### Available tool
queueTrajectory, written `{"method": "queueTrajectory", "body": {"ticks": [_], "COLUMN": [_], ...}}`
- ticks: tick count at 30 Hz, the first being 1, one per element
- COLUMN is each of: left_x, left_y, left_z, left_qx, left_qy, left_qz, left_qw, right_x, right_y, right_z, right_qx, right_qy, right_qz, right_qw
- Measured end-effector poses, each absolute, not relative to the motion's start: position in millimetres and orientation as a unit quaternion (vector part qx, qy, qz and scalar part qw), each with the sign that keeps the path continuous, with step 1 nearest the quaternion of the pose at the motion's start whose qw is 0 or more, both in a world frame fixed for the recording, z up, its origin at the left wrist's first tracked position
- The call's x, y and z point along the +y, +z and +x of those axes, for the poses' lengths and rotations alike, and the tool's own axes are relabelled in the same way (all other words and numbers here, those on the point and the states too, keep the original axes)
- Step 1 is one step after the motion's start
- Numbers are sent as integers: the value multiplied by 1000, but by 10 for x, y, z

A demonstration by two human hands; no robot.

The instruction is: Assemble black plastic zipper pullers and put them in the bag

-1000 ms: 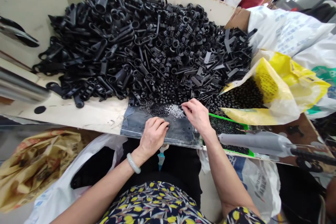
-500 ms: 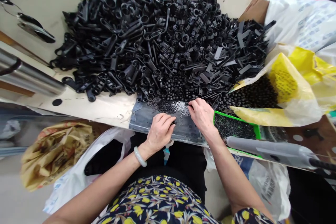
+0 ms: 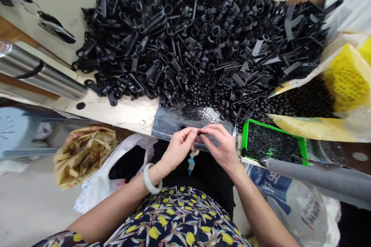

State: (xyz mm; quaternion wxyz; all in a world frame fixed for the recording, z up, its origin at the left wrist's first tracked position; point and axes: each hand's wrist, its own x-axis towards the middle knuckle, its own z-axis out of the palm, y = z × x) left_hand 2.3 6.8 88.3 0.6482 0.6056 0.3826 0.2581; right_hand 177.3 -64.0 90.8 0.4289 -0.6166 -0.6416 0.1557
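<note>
My left hand (image 3: 180, 144) and my right hand (image 3: 220, 144) meet over the front edge of a dark mat (image 3: 166, 123). Between their fingertips is a small black plastic part (image 3: 199, 132), mostly hidden by the fingers. The left thumb and fingers pinch it from one side. Those of my right hand close in on its other side, and whether they hold a pin as well is too small to see. Just beyond the hands lie a little heap of silver pins (image 3: 211, 115) and some tiny black pieces (image 3: 193, 112).
A large pile of black plastic parts (image 3: 150, 42) covers the bench behind the mat. To the right are a green tray (image 3: 245, 139) of tiny black pieces, a yellow and white bag (image 3: 344, 81) and a grey powered driver (image 3: 301, 171). A metal cylinder (image 3: 55, 77) lies at left.
My right hand has left the silver pins and come to my left hand, and the fingertips now meet at the black part. The camera view has shifted.
</note>
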Motion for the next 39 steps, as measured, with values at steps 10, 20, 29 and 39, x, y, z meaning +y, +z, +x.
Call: {"method": "queueTrajectory", "body": {"ticks": [10,20,29,39], "left_x": [-9,124,169,184], "left_y": [837,781,477,486], "left_z": [-73,-9,183,172], "left_qx": [350,327,348,346], "left_qy": [225,342,313,318], "left_qz": [609,816,856,853], "left_qw": [675,333,219,228], "right_x": [-910,-799,-561,-533], "right_y": [643,697,549,548], "right_z": [1639,1916,1956,2012], "right_qx": [-675,-578,-586,-606], "right_qy": [87,123,109,91], "right_qz": [-606,-691,-734,-744], "right_qw": [411,416,325,267]}}
